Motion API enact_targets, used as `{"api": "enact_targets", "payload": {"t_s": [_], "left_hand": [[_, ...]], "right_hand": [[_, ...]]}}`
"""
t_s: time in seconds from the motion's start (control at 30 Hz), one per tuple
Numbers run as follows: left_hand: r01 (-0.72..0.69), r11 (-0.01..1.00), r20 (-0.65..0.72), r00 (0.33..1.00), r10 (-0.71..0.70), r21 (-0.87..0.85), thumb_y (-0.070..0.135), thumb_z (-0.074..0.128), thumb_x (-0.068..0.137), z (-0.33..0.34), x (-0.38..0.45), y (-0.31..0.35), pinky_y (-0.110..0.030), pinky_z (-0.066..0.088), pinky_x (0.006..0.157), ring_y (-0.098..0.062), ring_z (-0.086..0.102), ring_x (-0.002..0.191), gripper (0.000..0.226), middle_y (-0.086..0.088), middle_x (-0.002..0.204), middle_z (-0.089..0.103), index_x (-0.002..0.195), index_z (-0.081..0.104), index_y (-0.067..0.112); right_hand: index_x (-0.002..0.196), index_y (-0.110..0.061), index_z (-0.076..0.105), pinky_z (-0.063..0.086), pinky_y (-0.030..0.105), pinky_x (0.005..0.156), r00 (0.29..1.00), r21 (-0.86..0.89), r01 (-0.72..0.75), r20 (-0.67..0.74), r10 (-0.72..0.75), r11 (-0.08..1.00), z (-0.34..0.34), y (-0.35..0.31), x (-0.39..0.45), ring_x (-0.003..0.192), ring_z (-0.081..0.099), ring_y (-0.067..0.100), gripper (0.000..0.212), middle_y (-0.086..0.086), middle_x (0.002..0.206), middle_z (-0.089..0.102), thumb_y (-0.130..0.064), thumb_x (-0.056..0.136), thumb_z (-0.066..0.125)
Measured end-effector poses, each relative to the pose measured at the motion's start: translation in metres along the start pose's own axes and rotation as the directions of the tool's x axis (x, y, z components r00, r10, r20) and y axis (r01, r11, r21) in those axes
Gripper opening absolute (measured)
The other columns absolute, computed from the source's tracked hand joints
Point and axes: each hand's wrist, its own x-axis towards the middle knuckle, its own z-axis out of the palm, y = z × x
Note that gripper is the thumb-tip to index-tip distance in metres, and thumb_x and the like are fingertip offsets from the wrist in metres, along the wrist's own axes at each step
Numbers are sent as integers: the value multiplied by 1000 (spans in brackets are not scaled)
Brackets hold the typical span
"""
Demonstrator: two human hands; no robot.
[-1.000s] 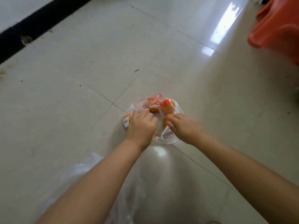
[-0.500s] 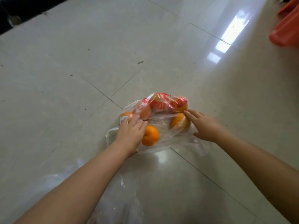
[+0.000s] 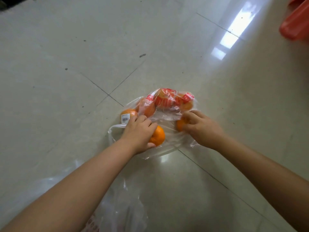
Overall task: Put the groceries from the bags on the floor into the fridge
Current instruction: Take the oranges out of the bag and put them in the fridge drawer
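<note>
A thin clear plastic bag with red printing (image 3: pixel 167 104) lies crumpled on the glossy pale tiled floor (image 3: pixel 83 56), just beyond a crossing of grout lines. Round orange fruits sit inside it, blurred by the film; one at the left edge carries a white barcode label (image 3: pixel 125 118). The bag's mouth is spread toward the person, and its loose handle loops out at the left.

The left hand (image 3: pixel 139 133) curls over a bright orange fruit (image 3: pixel 158 135) at the bag's mouth, fingers bent across its top and thumb under its near side, holding it. The right hand (image 3: pixel 199 129) is also curled, its fingers wrapped round a second orange fruit (image 3: pixel 180 125) that is mostly hidden behind the knuckles; whether bag film lies between the fingers and the fruit cannot be told.

A second clear plastic bag (image 3: pixel 120 208) lies on the floor nearer the person, partly under the left forearm. A red-orange plastic object (image 3: pixel 296 25) shows at the upper right corner.
</note>
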Motion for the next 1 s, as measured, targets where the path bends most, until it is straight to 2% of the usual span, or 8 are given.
{"api": "enact_targets", "payload": {"t_s": [0.1,0.23,0.37,0.47,0.57,0.7,0.8,1.0], "left_hand": [[9,998,52,999,-12,63,41,61,84,0,8,6,-39,25,109,-26,32,133,75,-8,143,39,144,25,15],[56,998,44,997,-57,19,38,65,80,1,14,9,-38,27,107,-26,35,130,69,-7,139,45,136,32,14],[70,990,-12,997,-72,-120,42,68,73,1,9,9,-35,23,108,-21,32,131,67,0,134,48,129,39,19],[93,950,-106,986,-130,-298,43,72,67,2,-1,4,-34,18,107,-18,31,131,66,2,130,51,124,46,22],[128,886,-153,964,-216,-445,47,77,58,-4,-11,1,-28,17,105,-18,31,131,75,2,130,53,123,51,22],[171,756,-157,927,-341,-632,53,66,43,-13,-24,-4,-24,25,92,-18,38,125,83,0,123,55,118,56,20],[173,613,-130,899,-418,-771,41,86,51,-14,-30,-4,-26,32,94,-19,41,120,76,4,106,44,117,54,17],[112,235,9,917,-399,-966,30,82,55,-14,-42,3,-23,39,83,-11,46,102,64,5,113,40,103,39,34]], "right_hand": [[68,-16,73,58,31,56,998,-18,50,-41,-51,999,-5,0,-7,79,71,30,34,12,91,73,-8,40,90],[65,-14,72,57,28,60,999,17,-53,-5,53,998,2,5,-29,75,71,25,28,6,79,72,-5,44,87],[110,-10,66,44,31,97,937,157,-302,230,262,940,6,6,-30,117,55,23,25,2,123,62,-11,89,53],[108,-3,62,44,30,87,851,414,-523,195,488,745,-4,3,-21,106,58,27,24,12,113,64,-15,92,50],[123,-8,53,43,29,91,855,515,-492,132,502,702,-12,-1,-7,111,53,25,45,11,124,55,-24,83,65],[137,-16,37,38,35,101,855,387,-517,275,439,764,-9,-6,20,122,44,30,75,12,137,45,-33,74,73],[134,-17,37,38,38,100,827,342,-557,307,470,757,-5,-7,29,120,44,34,77,15,133,50,-38,70,75],[128,-17,41,42,35,93,771,327,-635,318,552,700,0,-16,20,114,48,31,82,15,124,50,-49,63,77]]}}
